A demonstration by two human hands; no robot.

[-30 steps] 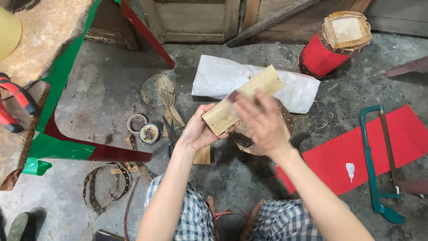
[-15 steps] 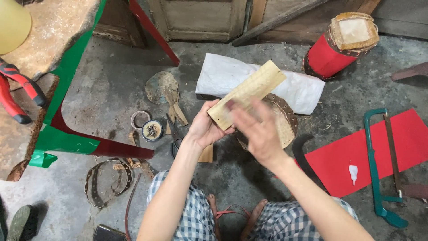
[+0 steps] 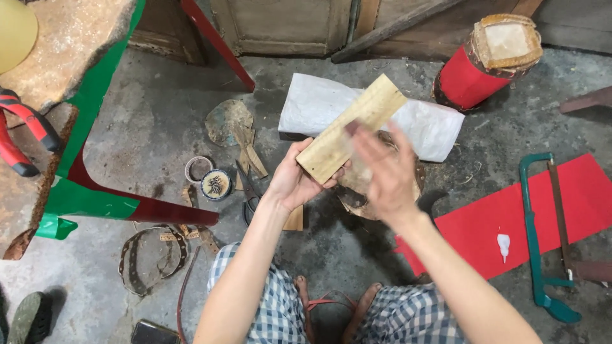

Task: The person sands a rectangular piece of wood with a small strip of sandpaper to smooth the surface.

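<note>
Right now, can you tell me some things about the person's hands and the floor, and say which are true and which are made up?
1. The left hand holds a pale wooden block. True.
2. The right hand grips the green hacksaw. False: the saw lies on the red sheet.
3. The white bag lies on the concrete floor. True.
4. The red cylinder lies between the person's feet. False: it is by the far wall.

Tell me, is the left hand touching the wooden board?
Touching. The head view shows the left hand with its fingers wrapped around the lower end of the wooden board.
</note>
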